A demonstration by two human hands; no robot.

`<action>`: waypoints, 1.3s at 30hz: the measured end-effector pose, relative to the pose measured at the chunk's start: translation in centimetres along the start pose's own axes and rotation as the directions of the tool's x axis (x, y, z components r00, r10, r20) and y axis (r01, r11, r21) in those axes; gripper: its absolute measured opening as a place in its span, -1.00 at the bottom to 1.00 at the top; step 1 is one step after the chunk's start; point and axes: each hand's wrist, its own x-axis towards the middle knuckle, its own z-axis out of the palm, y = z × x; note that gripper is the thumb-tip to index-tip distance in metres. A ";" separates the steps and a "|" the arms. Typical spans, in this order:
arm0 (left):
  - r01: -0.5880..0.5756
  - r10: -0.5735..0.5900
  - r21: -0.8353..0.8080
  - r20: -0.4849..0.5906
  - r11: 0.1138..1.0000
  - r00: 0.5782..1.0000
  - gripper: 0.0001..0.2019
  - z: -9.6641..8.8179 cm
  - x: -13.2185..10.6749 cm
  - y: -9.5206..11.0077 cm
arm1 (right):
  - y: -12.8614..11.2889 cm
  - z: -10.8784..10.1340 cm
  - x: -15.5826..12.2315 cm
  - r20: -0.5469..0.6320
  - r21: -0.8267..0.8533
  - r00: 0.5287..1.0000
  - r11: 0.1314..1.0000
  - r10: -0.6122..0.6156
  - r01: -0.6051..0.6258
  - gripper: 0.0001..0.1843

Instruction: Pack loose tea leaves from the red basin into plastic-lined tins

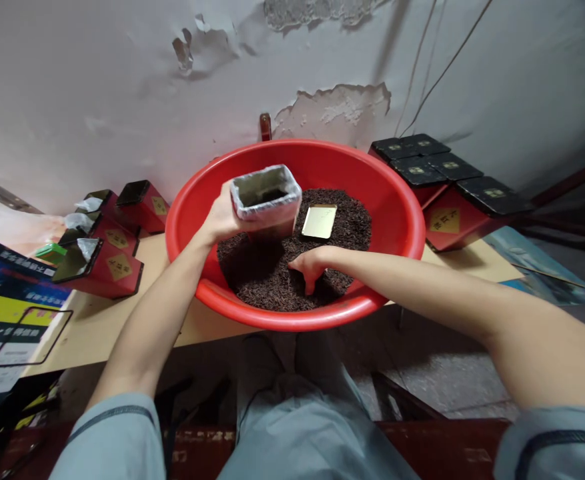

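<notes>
A large red basin [302, 321] holds a heap of dark, dry tea leaves [267, 293]. Over the heap, my left hand [223, 212] grips a tin [275, 223] lined with a clear plastic bag, its mouth facing up and a little dark content visible inside. My right hand [313, 265] reaches down into the tea leaves, fingers curled and their tips buried. Whether it has leaves in its grasp is hidden. Just beyond it, a shiny gold-coloured tin lid [319, 221] lies on the leaves.
Red tins with plastic liners [107, 263] stand open on the table [192, 327] at left, beside printed boxes [9, 300]. Black-lidded red tins [447, 223] are grouped at right. A peeling wall [122, 87] rises close behind the basin.
</notes>
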 end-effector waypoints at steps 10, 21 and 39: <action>0.157 -0.126 0.078 -0.303 0.985 0.945 0.15 -0.3 0.1 -1.2 | -0.2 -0.3 0.0 0.021 -0.009 1.000 1.000 -0.010 0.010 0.22; 0.055 -0.055 -0.058 -0.007 0.997 0.998 0.11 0.5 -0.1 -1.6 | 0.9 0.6 1.6 -0.001 0.003 1.000 1.000 0.002 -0.002 0.08; 0.002 0.048 -0.197 0.248 0.980 0.968 0.17 1.9 -0.1 -2.4 | 0.5 -1.7 -5.5 -0.161 -0.079 0.987 0.997 -0.026 0.013 -0.16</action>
